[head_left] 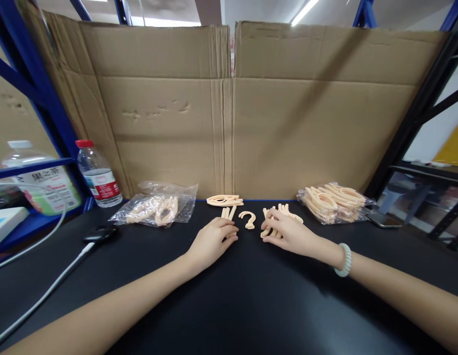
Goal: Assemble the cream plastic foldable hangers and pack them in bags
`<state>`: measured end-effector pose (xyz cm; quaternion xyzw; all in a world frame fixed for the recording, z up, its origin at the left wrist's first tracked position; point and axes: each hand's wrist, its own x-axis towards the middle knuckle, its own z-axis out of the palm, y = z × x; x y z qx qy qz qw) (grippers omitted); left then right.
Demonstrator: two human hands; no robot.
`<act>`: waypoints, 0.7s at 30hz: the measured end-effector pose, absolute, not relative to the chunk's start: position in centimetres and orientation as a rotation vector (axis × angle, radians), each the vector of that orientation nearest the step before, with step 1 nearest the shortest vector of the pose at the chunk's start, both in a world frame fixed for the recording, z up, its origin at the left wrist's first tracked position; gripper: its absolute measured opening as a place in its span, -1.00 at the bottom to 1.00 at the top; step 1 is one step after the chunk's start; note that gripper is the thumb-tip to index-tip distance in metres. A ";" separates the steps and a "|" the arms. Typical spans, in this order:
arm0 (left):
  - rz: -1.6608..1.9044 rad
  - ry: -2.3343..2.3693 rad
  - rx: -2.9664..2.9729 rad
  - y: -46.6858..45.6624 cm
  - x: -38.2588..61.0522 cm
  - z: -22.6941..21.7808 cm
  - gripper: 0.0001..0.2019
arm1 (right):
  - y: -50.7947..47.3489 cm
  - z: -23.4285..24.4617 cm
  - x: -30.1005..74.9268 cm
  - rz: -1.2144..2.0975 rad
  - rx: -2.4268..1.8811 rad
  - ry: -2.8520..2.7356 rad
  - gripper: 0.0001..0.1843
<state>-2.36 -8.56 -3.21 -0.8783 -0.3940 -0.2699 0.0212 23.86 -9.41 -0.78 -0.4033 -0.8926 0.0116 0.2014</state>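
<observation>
My left hand [212, 239] rests on the black table with its fingers bent around a small bunch of straight pale wooden pieces [229, 213], whose upper ends stick out past the fingers. My right hand [290, 231], with a pale beaded band on the wrist, curls over a row of curved pale wooden pieces [268, 231]; its fingers and thumb close about them. Between the hands lies a single hook-shaped wooden piece [248, 219], touched by neither. More pale pieces [291, 213] lie just behind the right hand. A flat stack of leaf-shaped wooden pieces [224, 200] lies farther back.
Clear plastic bags of wooden pieces lie at back left [160, 207] and back right [334, 201]. A phone [383, 220] is beside the right bag. At left are a red-capped bottle [99, 175] and a black device [100, 234] with a white cable. Cardboard [170, 133] walls the back.
</observation>
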 end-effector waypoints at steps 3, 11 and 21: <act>-0.824 -1.201 -2.737 -8.5 -2.4 -3.3 -0.83 | -9.0 -1.7 24.5 0.059 -1.102 -2.489 -0.85; -0.809 -1.198 -2.746 -8.5 -2.4 -3.0 -0.83 | -6.4 -0.5 27.0 0.122 -0.990 -2.364 -0.75; -0.785 -1.216 -2.748 -8.6 -2.4 -2.8 -0.82 | -6.5 -0.4 32.2 0.214 -1.191 -2.498 -0.62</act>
